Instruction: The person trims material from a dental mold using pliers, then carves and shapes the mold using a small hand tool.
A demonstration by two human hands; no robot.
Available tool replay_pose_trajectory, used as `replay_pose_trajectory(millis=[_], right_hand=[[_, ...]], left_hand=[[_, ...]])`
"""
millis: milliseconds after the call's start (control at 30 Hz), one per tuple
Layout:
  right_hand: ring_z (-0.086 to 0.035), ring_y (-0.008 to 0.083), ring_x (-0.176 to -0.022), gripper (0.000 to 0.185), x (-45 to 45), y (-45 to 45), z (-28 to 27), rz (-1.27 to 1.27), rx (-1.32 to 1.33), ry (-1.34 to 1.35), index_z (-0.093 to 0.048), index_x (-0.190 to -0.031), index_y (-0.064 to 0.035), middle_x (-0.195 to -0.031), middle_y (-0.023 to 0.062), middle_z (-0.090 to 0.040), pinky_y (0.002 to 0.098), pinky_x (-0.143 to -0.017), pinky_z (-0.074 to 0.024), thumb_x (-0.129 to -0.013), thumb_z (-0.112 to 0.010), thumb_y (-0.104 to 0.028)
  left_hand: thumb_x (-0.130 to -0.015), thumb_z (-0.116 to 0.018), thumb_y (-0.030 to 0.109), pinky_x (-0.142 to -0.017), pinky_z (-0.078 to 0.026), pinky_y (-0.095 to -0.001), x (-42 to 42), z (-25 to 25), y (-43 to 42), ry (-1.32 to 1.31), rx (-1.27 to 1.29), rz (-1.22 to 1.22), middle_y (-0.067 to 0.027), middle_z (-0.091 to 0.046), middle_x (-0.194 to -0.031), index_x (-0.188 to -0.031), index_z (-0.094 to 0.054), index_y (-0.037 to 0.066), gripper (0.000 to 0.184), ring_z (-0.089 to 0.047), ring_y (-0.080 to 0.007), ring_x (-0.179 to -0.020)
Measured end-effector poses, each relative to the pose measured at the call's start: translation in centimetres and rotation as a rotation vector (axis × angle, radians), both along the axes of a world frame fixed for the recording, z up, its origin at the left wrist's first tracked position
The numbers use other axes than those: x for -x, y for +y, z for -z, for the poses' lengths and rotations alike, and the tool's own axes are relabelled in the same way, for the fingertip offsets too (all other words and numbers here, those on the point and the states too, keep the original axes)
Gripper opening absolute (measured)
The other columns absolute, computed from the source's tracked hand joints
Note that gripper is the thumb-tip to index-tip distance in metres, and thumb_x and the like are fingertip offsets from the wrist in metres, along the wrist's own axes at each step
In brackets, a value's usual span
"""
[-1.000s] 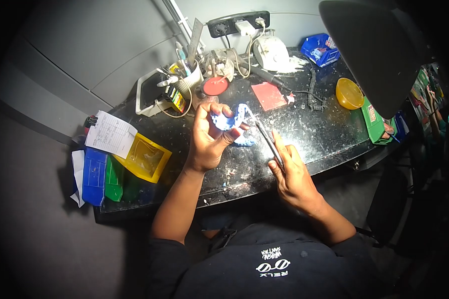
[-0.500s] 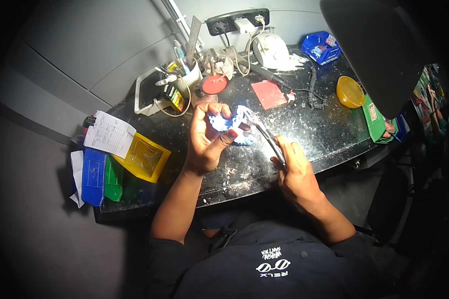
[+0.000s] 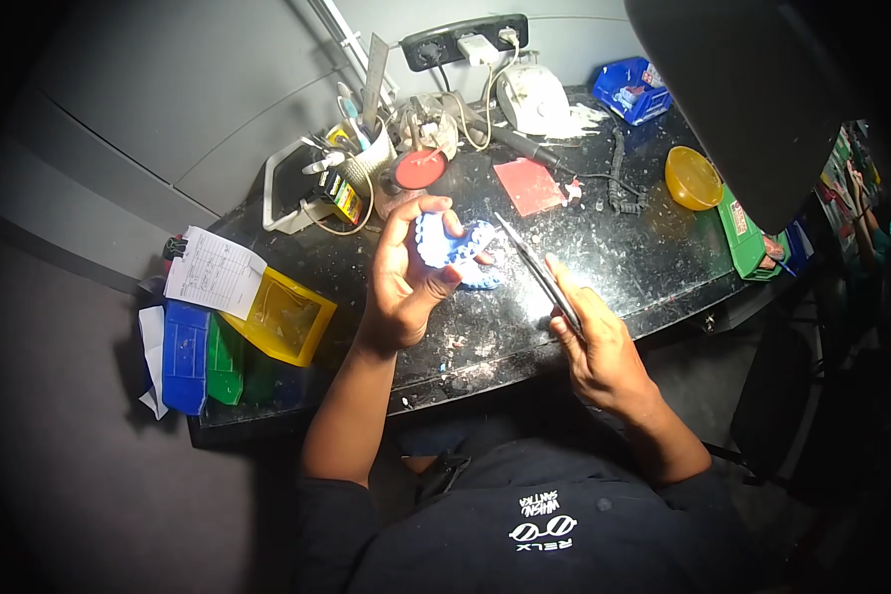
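Note:
My left hand [image 3: 406,272] is closed around a blue dental cast [image 3: 438,241], fingers behind it and thumb in front. The toothed edge curves along its rim. A second blue toothed piece [image 3: 480,276] shows just below; whether it lies on the bench or is held too, I cannot tell. Slim metal tweezers [image 3: 537,265] are gripped in my right hand [image 3: 604,346], pointing up and to the left. Their tip stands close to the right side of the cast, apparently just apart from it.
The black bench [image 3: 445,346] is strewn with white residue. Behind are a red-topped jar [image 3: 419,169], a tool cup [image 3: 371,153], a red wax sheet [image 3: 531,186] and a power strip [image 3: 445,47]. A yellow bowl [image 3: 694,179] stands right; a yellow bin [image 3: 297,315] and paper [image 3: 213,269] lie left.
The tweezers have drawn back from the cast and turned more upright, with my right hand shifting slightly right and down. The cast has tilted, showing more of its blue surface.

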State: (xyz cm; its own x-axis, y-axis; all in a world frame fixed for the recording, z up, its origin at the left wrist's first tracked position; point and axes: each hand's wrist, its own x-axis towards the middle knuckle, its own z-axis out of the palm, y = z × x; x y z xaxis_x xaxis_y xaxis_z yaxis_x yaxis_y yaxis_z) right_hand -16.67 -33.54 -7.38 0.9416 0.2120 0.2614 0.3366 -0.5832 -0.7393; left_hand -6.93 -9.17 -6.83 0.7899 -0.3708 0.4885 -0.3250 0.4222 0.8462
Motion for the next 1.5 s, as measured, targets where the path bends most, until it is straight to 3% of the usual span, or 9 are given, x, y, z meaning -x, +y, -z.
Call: replay_pose_trajectory(millis=[33,100,567,667,733,1000,1233,1300,1500], right_hand=[[-0.064,0.0365,-0.108,0.058,0.0,-0.1,-0.1,-0.001,0.000,0.001,-0.042,-0.154,-0.0016,-0.123,0.0241,-0.061,0.0379,-0.100,-0.0488,-0.099,-0.061,-0.002],[-0.056,0.0316,-0.086,0.067,0.0,-0.2,-0.2,-0.008,-0.007,-0.045,-0.041,-0.158,-0.0135,-0.095,0.0151,-0.054,0.0387,-0.084,-0.0485,-0.096,-0.067,-0.005],[-0.057,0.0308,-0.087,0.064,0.3,-1.6,-1.6,0.008,0.143,-0.006,-0.050,-0.153,-0.0169,-0.095,0.0132,-0.053,0.0409,-0.081,-0.0502,-0.093,-0.071,-0.008],[-0.058,0.0310,-0.085,0.066,0.2,-1.9,-1.7,0.012,0.205,-0.040,-0.049,-0.153,-0.0167,-0.094,0.0133,-0.053,0.0407,-0.079,-0.0504,-0.092,-0.071,-0.006],[-0.057,0.0309,-0.082,0.068,0.1,-2.2,-1.6,0.008,0.232,-0.082,-0.049,-0.154,-0.0155,-0.092,0.0136,-0.052,0.0397,-0.077,-0.0502,-0.090,-0.070,-0.002],[-0.062,0.0336,-0.086,0.069,-0.3,-3.1,-1.2,-0.026,0.352,-0.049,-0.051,-0.150,-0.0187,-0.097,0.0137,-0.059,0.0429,-0.078,-0.0529,-0.086,-0.070,-0.002],[-0.064,0.0358,-0.080,0.063,-0.7,-4.0,2.2,-0.034,0.164,-0.243,-0.052,-0.149,-0.0148,-0.095,0.0153,-0.061,0.0442,-0.075,-0.0520,-0.090,-0.069,-0.002],[-0.063,0.0355,-0.080,0.061,-0.5,-3.4,1.2,-0.012,0.073,-0.031,-0.049,-0.152,-0.0133,-0.096,0.0155,-0.061,0.0433,-0.075,-0.0511,-0.095,-0.067,-0.004],[-0.057,0.0324,-0.085,0.065,0.1,-3.0,-0.6,-0.074,0.109,0.031,-0.043,-0.157,-0.0152,-0.094,0.0143,-0.055,0.0407,-0.081,-0.0491,-0.097,-0.067,-0.008]], left_hand=[[-0.094,-0.077,0.018,-0.097,-0.053,-0.0386,0.0,0.0,0.0,-0.002,-0.014,0.001,-0.0093,-0.053,-0.116,-0.145,-0.039,0.000,0.066,-0.065,-0.0232,-0.105],[-0.094,-0.077,0.021,-0.096,-0.052,-0.0378,0.4,-0.5,-0.1,0.012,-0.037,-0.034,-0.0094,-0.053,-0.116,-0.149,-0.037,-0.002,0.072,-0.065,-0.0217,-0.103],[-0.096,-0.074,0.021,-0.097,-0.049,-0.0315,0.2,-0.5,0.4,-0.035,-0.173,-0.043,-0.0073,-0.052,-0.114,-0.159,-0.028,-0.005,0.082,-0.056,-0.0144,-0.104],[-0.095,-0.076,0.026,-0.094,-0.054,-0.0345,-0.1,-0.3,0.8,-0.064,-0.217,-0.049,-0.0089,-0.053,-0.117,-0.159,-0.027,-0.004,0.086,-0.059,-0.0155,-0.101],[-0.097,-0.074,0.025,-0.099,-0.043,-0.0298,0.1,-0.6,0.9,-0.060,-0.245,-0.038,-0.0070,-0.053,-0.117,-0.159,-0.029,-0.005,0.082,-0.052,-0.0128,-0.104],[-0.096,-0.074,0.023,-0.096,-0.043,-0.0273,0.2,-0.8,1.3,-0.069,-0.301,-0.014,-0.0053,-0.053,-0.116,-0.156,-0.034,-0.004,0.078,-0.053,-0.0117,-0.102],[-0.096,-0.075,0.022,-0.095,-0.045,-0.0281,0.2,-0.8,0.9,-0.011,-0.298,0.025,-0.0053,-0.053,-0.115,-0.158,-0.032,-0.004,0.080,-0.054,-0.0115,-0.099],[-0.095,-0.076,0.023,-0.092,-0.047,-0.0287,0.2,-0.8,0.8,-0.004,-0.280,0.024,-0.0069,-0.053,-0.115,-0.157,-0.031,-0.005,0.082,-0.057,-0.0131,-0.097],[-0.095,-0.075,0.023,-0.089,-0.050,-0.0299,-0.1,-0.3,0.7,-0.006,-0.244,0.021,-0.0086,-0.054,-0.114,-0.157,-0.029,-0.007,0.083,-0.060,-0.0153,-0.095]])
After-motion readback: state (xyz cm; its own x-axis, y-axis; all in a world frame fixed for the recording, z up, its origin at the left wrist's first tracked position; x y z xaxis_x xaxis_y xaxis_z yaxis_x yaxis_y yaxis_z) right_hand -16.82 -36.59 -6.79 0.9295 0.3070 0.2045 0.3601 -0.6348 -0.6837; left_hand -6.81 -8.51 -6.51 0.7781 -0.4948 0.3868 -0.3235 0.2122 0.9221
